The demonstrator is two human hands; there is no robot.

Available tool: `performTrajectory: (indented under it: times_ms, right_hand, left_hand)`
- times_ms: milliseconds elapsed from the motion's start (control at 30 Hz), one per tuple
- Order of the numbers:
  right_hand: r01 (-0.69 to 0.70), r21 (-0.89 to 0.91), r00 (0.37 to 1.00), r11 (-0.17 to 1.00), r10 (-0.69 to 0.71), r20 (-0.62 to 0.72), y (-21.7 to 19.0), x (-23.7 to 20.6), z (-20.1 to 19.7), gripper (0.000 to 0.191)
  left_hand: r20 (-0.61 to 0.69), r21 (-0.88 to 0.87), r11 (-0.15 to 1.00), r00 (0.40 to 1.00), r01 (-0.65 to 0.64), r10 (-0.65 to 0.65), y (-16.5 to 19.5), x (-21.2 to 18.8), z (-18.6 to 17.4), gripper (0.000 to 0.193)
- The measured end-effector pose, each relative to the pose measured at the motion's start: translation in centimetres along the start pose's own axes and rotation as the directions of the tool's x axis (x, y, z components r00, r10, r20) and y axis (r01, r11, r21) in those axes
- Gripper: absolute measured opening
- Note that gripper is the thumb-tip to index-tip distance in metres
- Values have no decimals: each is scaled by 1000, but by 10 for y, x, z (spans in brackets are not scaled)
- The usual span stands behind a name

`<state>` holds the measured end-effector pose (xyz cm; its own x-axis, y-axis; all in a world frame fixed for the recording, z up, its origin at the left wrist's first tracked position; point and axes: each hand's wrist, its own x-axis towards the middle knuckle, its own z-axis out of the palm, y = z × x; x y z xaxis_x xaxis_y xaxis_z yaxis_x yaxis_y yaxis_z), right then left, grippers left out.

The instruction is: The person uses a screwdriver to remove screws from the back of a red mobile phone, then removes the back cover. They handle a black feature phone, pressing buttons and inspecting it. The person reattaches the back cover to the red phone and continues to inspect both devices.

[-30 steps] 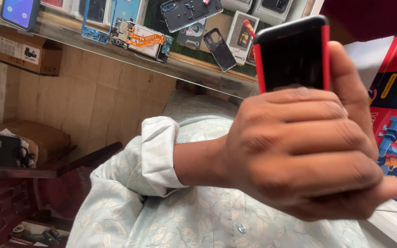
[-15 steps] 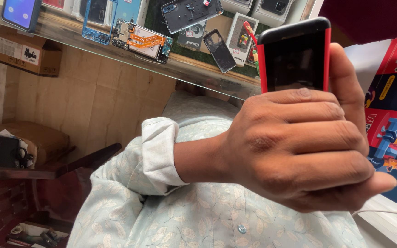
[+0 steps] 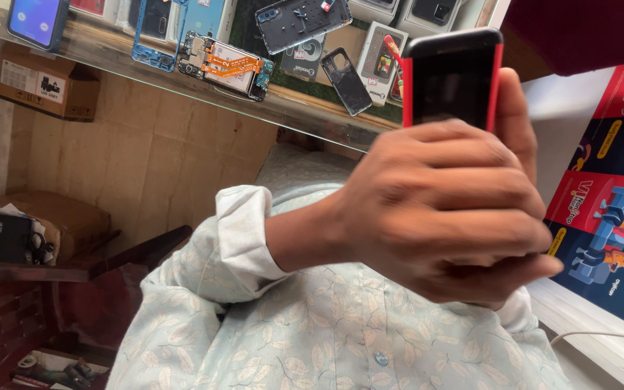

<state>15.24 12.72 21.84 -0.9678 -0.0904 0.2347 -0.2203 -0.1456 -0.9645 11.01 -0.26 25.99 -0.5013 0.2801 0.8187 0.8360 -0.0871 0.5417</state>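
Gripping red-edged phone [image 3: 451, 79], left hand [image 3: 442, 209]

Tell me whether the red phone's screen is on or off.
Off: the red phone, upright in the left hand, shows a dark, unlit screen above the fingers.

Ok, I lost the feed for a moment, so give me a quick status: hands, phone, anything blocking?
One hand wrapped around red-edged phone, screen dark, held upright. Which hand: cannot tell; other hand not clearly seen. Glass counter with phone parts behind. Nothing blocking.
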Motion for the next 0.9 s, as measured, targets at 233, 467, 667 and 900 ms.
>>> performTrajectory:
  times_ms: [233,467,667,900]
  right_hand:
    - [-27,8,999,1000,27,38,0,-1,-3,103]
    - [-53,2,993,999,53,103,22,-1,-8,109]
    - [-13,-195,984,981,47,174,37,-4,-19,104]
    - [-207,-309,972,929,231,46,89,2,-40,65]
  left_hand:
    - [-325,46,952,906,302,-271,-17,-33,-27,39]
    - [15,-699,444,633,560,-774,-33,-80,-21,30]
    - [62,-712,360,564,603,-824,-50,-98,-18,21]
    - [-103,-717,362,424,596,-900,-91,-144,-18,20]
